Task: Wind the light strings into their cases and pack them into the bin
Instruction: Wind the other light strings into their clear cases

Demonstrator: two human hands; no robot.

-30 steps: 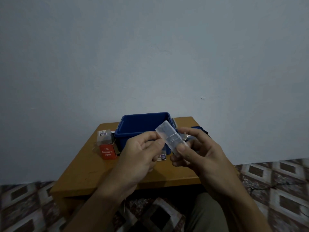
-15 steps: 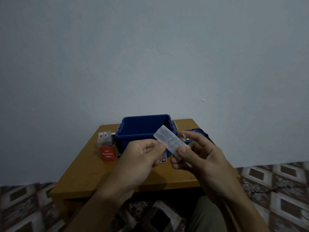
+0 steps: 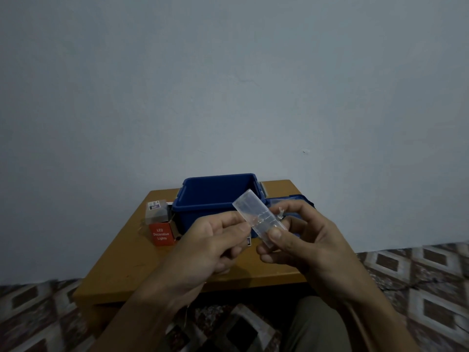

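2 hands [image 3: 206, 241] [image 3: 308, 241] curled round case [image 3: 255, 217].

Both bare forearms reach in from below, the hands close together. The right hand [image 3: 304, 246] grips a clear plastic case [image 3: 255, 217], thumb pressed on its near end and forefinger arched over it. The left hand [image 3: 210, 247] has curled fingers, with thumb and forefinger pinching the case's left edge.

Dim, bluish, even light; soft grain throughout, wide-angle bending at the edges, faint shadows.
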